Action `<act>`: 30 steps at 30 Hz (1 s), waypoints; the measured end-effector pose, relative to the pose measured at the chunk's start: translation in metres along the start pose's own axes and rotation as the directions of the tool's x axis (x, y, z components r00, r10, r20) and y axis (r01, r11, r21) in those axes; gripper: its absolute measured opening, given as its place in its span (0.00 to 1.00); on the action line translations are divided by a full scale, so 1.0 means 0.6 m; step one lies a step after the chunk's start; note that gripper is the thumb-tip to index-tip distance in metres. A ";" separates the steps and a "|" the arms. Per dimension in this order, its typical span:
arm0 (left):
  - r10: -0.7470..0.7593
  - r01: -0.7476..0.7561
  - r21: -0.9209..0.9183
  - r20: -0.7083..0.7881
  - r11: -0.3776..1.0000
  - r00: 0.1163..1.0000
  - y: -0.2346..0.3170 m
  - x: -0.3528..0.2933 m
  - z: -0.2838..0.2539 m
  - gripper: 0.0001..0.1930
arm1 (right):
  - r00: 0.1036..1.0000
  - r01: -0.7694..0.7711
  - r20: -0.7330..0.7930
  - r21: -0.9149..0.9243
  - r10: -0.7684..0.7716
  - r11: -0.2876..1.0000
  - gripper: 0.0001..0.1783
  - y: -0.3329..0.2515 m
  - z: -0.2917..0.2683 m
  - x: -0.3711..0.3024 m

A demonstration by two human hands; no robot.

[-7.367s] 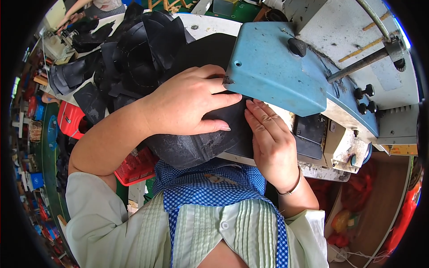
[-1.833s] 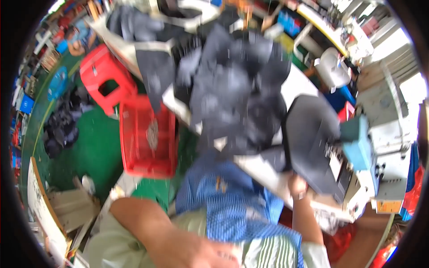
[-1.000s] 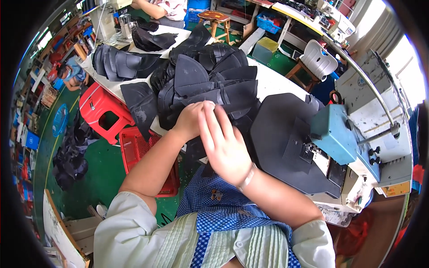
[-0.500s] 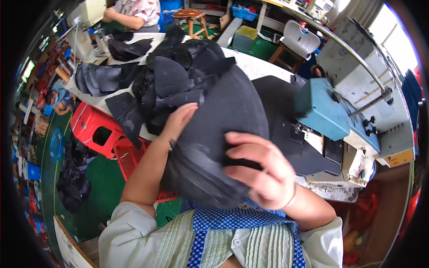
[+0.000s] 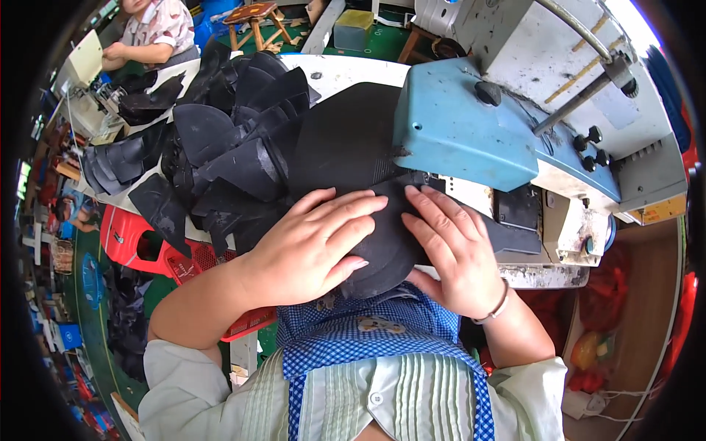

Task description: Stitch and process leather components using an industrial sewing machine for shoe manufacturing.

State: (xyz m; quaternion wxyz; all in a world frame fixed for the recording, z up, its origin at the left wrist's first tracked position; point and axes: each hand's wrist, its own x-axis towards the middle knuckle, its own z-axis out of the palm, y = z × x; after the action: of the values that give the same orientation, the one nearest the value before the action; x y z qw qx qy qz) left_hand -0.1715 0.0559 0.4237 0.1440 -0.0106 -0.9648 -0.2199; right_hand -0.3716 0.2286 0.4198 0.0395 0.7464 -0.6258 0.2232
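Note:
A curved black piece of sheet material (image 5: 386, 253) lies at the front of the machine bed, its rounded edge toward me. My left hand (image 5: 320, 242) rests flat on its left part, fingers stretched toward the machine. My right hand (image 5: 454, 250) presses on its right side, fingers spread, fingertips close to the machine's working point. Both hands are open and grip nothing. The machine's blue head (image 5: 463, 125) stands just beyond my fingertips and hides the piece's far end. A large black board (image 5: 342, 140) lies beyond my left hand.
Piled black cut pieces (image 5: 235, 140) cover the white table (image 5: 346, 67) to the left. A red plastic stool (image 5: 125, 239) and a red basket (image 5: 254, 323) stand below it. Farther off, another person (image 5: 154, 37) sits near a wooden stool (image 5: 254, 18). A metal rod (image 5: 581, 95) crosses above the machine.
The raised black pieces in my hands have come down; a curved piece now lies flat at the machine. Both hands now rest on it. My view has shifted toward the machine.

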 end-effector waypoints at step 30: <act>-0.101 0.110 0.320 -0.044 0.941 0.994 0.019 0.087 0.027 0.27 | 0.987 -0.093 -0.131 -0.027 0.089 0.995 0.24 0.033 0.000 0.024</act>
State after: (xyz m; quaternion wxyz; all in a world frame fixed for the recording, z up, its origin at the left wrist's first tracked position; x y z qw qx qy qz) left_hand -0.2249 0.0710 0.4291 0.1447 0.0676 -0.9849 -0.0669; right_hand -0.3885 0.2109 0.4207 0.0821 0.7001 -0.6588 0.2627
